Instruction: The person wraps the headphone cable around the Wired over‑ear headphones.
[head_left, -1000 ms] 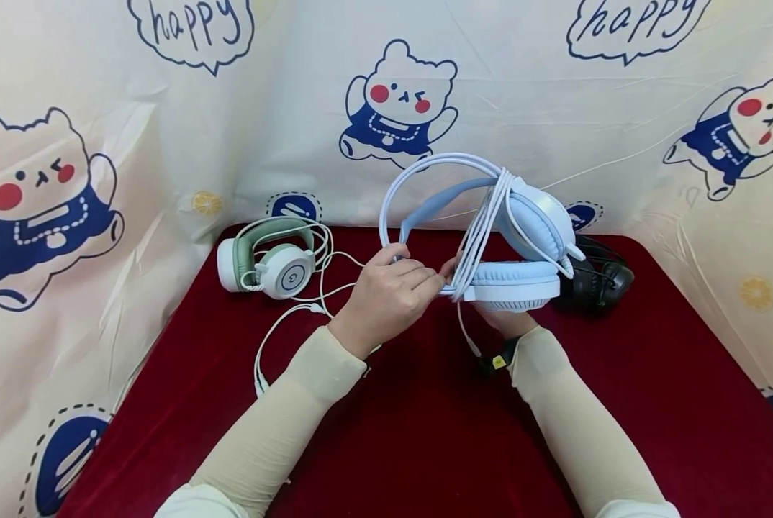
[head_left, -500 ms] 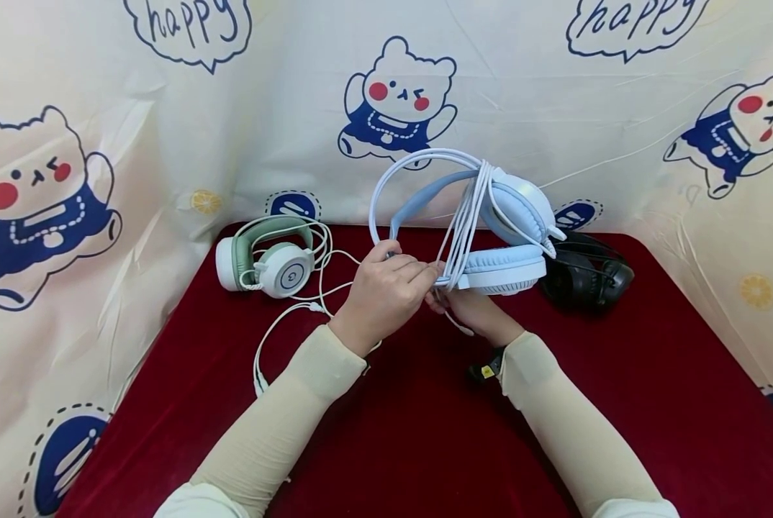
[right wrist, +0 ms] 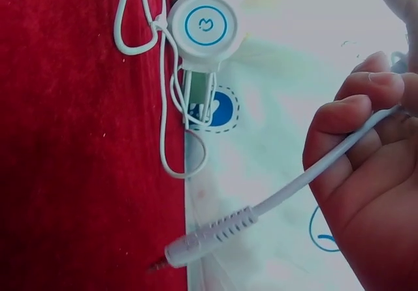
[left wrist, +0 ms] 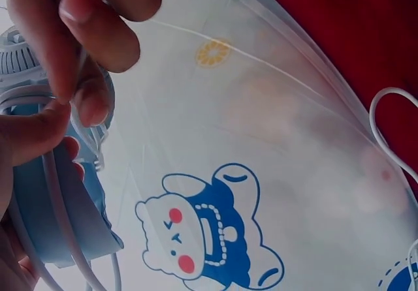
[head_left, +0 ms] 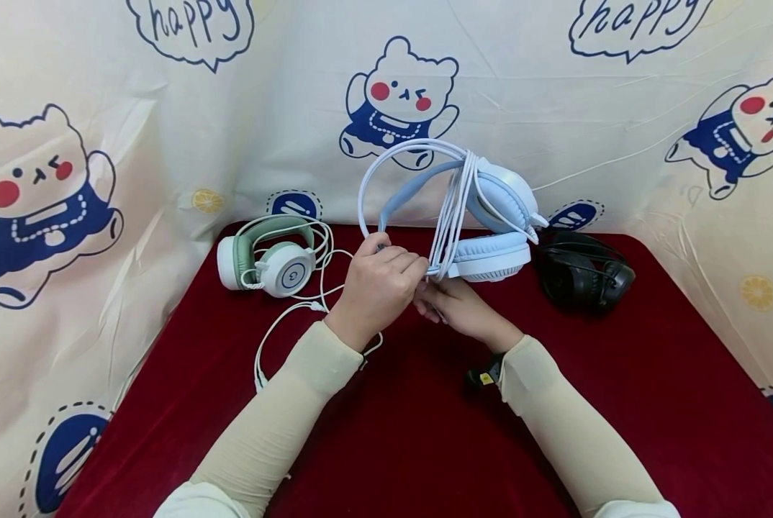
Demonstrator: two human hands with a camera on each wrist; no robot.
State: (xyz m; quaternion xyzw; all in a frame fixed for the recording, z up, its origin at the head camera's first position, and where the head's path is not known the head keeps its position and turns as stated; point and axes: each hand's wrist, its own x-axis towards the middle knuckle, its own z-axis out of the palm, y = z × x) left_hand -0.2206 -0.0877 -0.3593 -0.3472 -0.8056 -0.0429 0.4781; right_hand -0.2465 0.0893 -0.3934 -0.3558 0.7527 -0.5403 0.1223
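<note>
While two pale sleeves (head_left: pixel 315 370) reach over the front edge of the red bench (head_left: pixel 393 446), both hands hold on to things above its middle. The left hand (head_left: pixel 380 284) grips the band of the blue headphones (head_left: pixel 493 265), so they are up in the air, tipped on their side, toward the back edge. The right hand (head_left: pixel 460 308) is just beside it, curled around a white cord (right wrist: pixel 346 144). A plug (right wrist: pixel 212 239) pokes out at the cord's end. White loops (head_left: pixel 454 208) wrap around the blue headphones in a bunch. Farther off, green and white headphones (head_left: pixel 289 277) sit near the back left corner, and black headphones (head_left: pixel 584 277) lie near the back right corner. Behind them hangs a pale cloth (head_left: pixel 522 86) with winking bears (head_left: pixel 399 90).
</note>
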